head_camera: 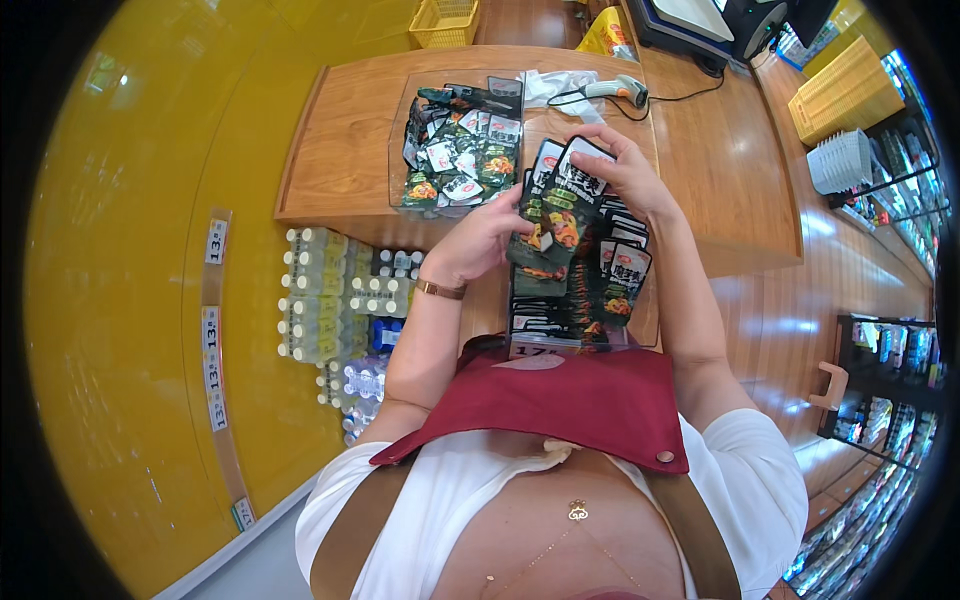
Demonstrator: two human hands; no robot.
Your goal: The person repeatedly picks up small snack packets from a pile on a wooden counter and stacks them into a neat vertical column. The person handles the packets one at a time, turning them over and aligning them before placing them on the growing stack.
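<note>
My right hand (619,169) grips the top end of a dark green snack packet (568,199) with its thumb on the white part. My left hand (487,232) holds the left side of the same small bunch, and another packet (545,161) shows just behind the front one. Below them lies a clear plastic box (577,346) with packets packed in rows, its near end against my red apron. Some packets (622,277) lean loosely at its right side. To the left stands a second clear box (395,150) heaped with loose packets (457,154) of the same kind.
The boxes stand on a wooden counter (345,135). Behind them lie a barcode scanner (619,90) with its cable and a crumpled plastic bag (555,86). A scale (690,22) is at the back right. Packs of bottles (322,262) stand left of the counter, by a yellow wall (135,262).
</note>
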